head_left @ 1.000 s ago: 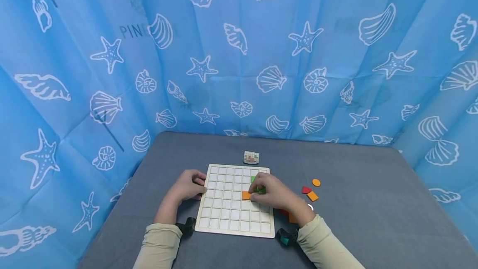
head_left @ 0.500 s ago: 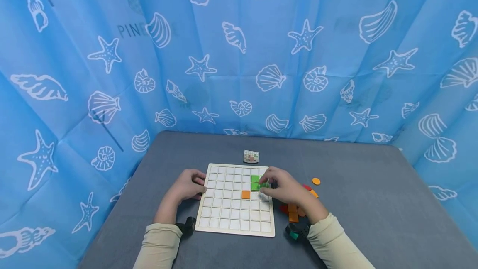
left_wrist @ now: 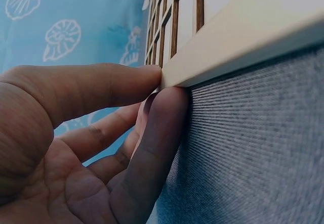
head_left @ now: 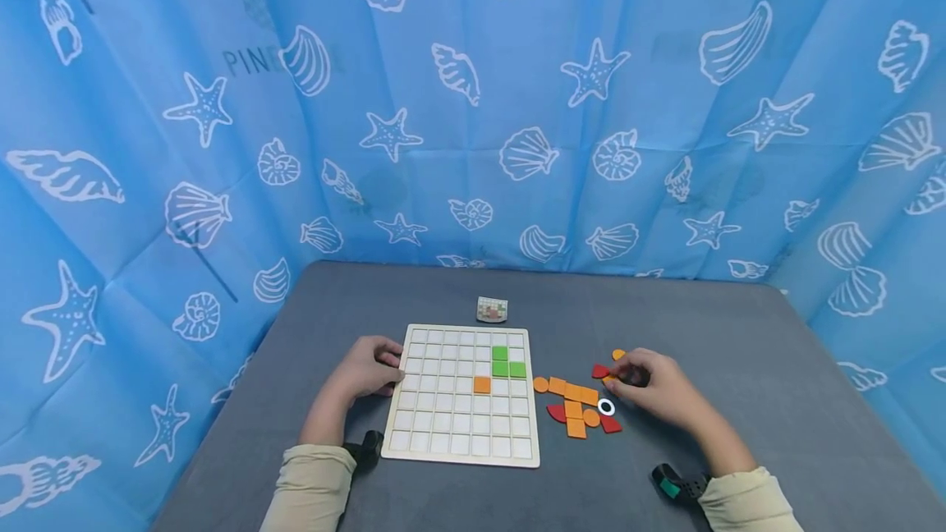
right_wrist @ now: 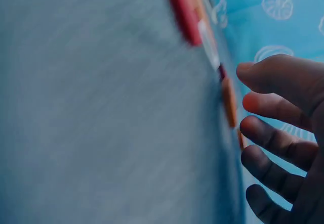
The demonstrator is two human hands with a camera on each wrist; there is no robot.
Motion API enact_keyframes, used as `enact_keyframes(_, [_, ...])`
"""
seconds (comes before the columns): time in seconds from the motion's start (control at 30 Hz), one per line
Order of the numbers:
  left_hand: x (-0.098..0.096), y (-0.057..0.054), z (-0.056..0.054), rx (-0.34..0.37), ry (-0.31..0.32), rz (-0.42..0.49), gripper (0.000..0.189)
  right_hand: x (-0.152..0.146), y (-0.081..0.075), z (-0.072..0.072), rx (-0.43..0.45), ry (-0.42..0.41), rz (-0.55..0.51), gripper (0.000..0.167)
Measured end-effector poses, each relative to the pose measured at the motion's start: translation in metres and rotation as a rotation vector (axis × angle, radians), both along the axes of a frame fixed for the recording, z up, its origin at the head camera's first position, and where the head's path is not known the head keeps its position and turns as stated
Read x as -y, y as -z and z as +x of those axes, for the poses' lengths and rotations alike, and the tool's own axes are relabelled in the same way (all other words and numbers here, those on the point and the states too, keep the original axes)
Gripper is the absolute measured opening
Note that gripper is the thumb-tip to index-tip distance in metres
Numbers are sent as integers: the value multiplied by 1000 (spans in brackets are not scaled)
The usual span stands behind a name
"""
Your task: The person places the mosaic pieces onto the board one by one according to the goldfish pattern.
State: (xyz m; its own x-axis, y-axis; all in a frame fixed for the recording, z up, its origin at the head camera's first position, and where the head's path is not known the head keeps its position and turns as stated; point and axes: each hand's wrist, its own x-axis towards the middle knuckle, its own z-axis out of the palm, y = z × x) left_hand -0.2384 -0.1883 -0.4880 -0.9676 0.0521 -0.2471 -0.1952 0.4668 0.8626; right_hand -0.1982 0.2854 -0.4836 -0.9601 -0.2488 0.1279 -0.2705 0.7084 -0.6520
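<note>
A pale wooden grid board (head_left: pixel 443 456) with white cells lies on the table. My left hand (head_left: pixel 367 368) pinches its left edge; in the left wrist view the thumb is on the rim (left_wrist: pixel 212 52) and the index finger is at its lower side. Three green square tiles (head_left: pixel 500 369) and one orange square tile (head_left: pixel 482 385) sit in cells. My right hand (head_left: pixel 654 384) is right of the board, fingertips over a partly hidden orange tile (head_left: pixel 609 382) beside a red tile (head_left: pixel 600 371). In the right wrist view its fingers are apart, with nothing visible between them.
Right of the board lies a cluster of orange tiles (head_left: pixel 573 410), with red pieces (head_left: pixel 611 424) and a white ring-shaped piece (head_left: pixel 606 406). Another orange piece (head_left: pixel 618 355) lies behind. A small patterned card (head_left: pixel 492 309) is beyond the board. A blue shell-print curtain (head_left: pixel 473 105) hangs behind the table.
My right hand has left the board and moved right to the loose tiles. A green tile it was fingering now lies in a cell. The left hand stays at the board's edge.
</note>
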Motion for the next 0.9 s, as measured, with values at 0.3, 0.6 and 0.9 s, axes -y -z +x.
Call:
enact_keyframes(0.3, [-1,1,1,1,-15,-15,40,-6,4,2,51,50,57,25])
enact_keyframes(0.6, [-2,-1,0,1,-17,-20,41,-7,3,3,77,43,53,27])
enact_keyframes(0.9, [1,2,-1,-2,-9,-4,40,2,-3,-1,20,47,91,23])
